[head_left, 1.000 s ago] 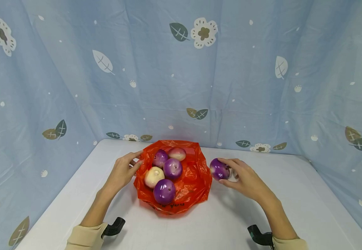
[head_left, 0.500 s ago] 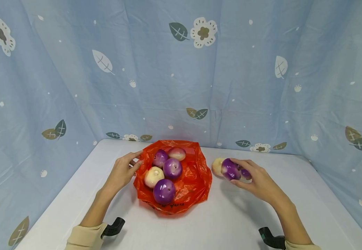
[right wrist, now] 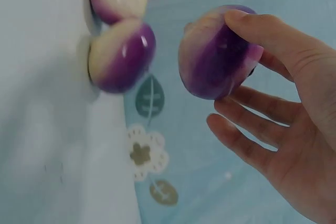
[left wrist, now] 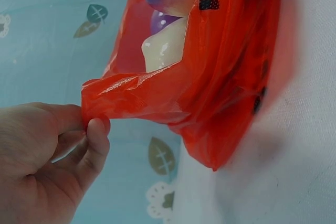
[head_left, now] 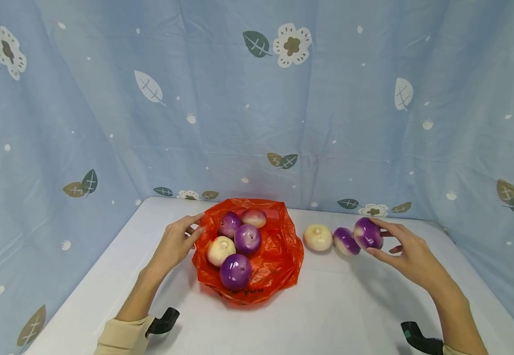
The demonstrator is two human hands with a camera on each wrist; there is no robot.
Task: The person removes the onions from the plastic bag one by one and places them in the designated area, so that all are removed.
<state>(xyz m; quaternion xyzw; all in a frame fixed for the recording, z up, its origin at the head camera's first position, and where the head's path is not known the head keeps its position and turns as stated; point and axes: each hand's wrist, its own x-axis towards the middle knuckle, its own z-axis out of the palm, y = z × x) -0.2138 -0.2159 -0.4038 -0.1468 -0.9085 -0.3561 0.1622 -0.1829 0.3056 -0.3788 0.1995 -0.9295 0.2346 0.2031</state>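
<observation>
My left hand pinches the left rim of a red plastic bag; the left wrist view shows thumb and fingers on the stretched film. Inside the open bag lie several glossy purple-and-cream turnips, among them a purple turnip in front and a cream-side-up turnip. My right hand holds another purple turnip between thumb and fingers. In the right wrist view this turnip is raised off the white table, apart from the two turnips on it.
To the right of the bag, a cream-side-up turnip and a purple-and-white turnip sit side by side on the white table. A blue patterned curtain stands behind the table and along its sides.
My right hand has carried its turnip rightward from beside the bag, past the two turnips on the table, which are now uncovered. My left hand stays at the bag's rim.
</observation>
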